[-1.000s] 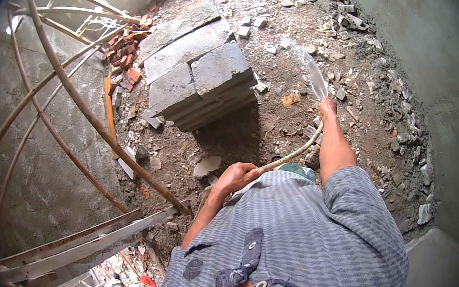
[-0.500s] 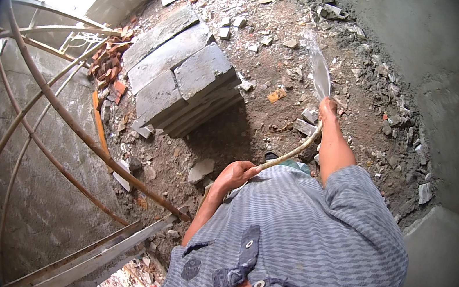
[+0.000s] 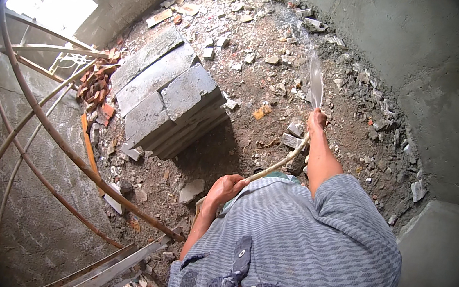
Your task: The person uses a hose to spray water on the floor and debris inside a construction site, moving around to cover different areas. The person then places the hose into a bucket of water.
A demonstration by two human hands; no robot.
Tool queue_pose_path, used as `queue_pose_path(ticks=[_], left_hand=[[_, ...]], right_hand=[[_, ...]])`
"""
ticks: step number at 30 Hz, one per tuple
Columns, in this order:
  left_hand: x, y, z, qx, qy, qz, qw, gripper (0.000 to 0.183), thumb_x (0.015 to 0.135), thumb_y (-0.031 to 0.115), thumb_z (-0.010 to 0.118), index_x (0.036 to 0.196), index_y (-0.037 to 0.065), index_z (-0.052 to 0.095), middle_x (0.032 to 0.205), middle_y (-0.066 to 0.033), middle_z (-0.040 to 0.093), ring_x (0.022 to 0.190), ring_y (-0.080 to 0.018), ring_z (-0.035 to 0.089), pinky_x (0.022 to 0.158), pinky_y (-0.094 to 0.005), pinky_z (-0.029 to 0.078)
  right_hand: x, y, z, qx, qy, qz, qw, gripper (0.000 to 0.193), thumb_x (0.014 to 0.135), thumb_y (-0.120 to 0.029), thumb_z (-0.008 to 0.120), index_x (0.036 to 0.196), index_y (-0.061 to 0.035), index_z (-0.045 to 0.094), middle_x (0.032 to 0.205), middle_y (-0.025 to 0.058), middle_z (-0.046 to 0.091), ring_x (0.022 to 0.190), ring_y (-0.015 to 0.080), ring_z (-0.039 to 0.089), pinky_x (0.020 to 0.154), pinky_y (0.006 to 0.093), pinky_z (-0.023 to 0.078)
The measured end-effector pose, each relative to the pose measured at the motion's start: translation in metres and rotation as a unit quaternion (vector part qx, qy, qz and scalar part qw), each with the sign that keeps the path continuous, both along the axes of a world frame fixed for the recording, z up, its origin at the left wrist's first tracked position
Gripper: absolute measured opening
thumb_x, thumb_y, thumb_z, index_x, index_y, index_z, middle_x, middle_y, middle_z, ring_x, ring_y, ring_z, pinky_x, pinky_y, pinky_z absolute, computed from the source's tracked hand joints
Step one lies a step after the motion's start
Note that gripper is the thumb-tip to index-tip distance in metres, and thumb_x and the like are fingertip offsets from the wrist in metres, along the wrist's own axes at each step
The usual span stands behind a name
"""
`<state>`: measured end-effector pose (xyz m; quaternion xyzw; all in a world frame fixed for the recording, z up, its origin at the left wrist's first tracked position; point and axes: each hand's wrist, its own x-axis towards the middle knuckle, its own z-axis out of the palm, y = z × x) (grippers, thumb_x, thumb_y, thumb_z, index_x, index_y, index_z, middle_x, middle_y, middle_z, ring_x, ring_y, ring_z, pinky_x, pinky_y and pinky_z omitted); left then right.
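Observation:
A pale hose (image 3: 279, 165) runs between my two hands across the front of my body. My right hand (image 3: 317, 119), stretched forward, is closed around its far end, and a fan of water (image 3: 314, 76) sprays out ahead of the fingers toward the far rubble. Close to my waist, my left hand (image 3: 227, 188) wraps round the hose further back. Left of the hose stands a stack of grey blocks (image 3: 161, 90), laid in layers and casting a shadow on the near side; neither hand touches it.
Broken stone and brick bits cover the dirt ground (image 3: 244, 122). Curved rusty pipes (image 3: 60, 140) arch at the left, with a heap of red bricks (image 3: 97, 81) behind them. A metal beam (image 3: 105, 273) lies at lower left. Grey plastered walls (image 3: 437, 84) rise around.
The whole view has tilted, so the ground, blocks and hands sit slightly lower and further left. Both hands keep hold of the hose, and the water still flows.

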<state>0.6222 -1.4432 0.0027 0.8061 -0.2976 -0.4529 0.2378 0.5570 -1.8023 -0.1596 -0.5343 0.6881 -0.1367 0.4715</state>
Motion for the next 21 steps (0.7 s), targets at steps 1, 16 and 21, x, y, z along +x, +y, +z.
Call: queue_pose_path(ticks=[1, 16, 21], left_hand=[[0.000, 0.003, -0.006, -0.009, -0.005, -0.005, 1.000, 0.040, 0.083, 0.041, 0.052, 0.093, 0.004, 0.065, 0.080, -0.0170, 0.064, 0.077, -0.0294, 0.062, 0.068, -0.0376, 0.046], [0.000, -0.006, -0.022, -0.029, 0.027, -0.011, 0.999, 0.040, 0.086, 0.039, 0.053, 0.092, 0.001, 0.063, 0.067, -0.0055, 0.058, 0.062, -0.0121, 0.052, 0.056, -0.0300, 0.042], [-0.009, -0.016, -0.029, -0.015, 0.048, -0.074, 0.996, 0.040, 0.084, 0.041, 0.052, 0.094, 0.005, 0.064, 0.074, -0.0136, 0.063, 0.069, -0.0221, 0.060, 0.063, -0.0345, 0.045]], right_hand=[[-0.003, 0.010, 0.009, 0.033, -0.008, -0.044, 0.998, 0.046, 0.091, -0.031, 0.031, 0.089, 0.0061, 0.058, 0.084, 0.0246, 0.060, 0.075, 0.0340, 0.061, 0.064, 0.0412, 0.050], [0.000, -0.029, -0.011, -0.140, 0.053, 0.039, 0.988, 0.045, 0.087, -0.034, 0.036, 0.080, 0.0047, 0.058, 0.064, 0.0181, 0.058, 0.051, 0.0298, 0.059, 0.043, 0.0379, 0.047], [-0.070, -0.018, -0.012, -0.004, 0.027, -0.117, 0.993, 0.045, 0.086, -0.031, 0.034, 0.084, 0.0053, 0.061, 0.085, 0.0264, 0.061, 0.077, 0.0366, 0.062, 0.060, 0.0425, 0.051]])
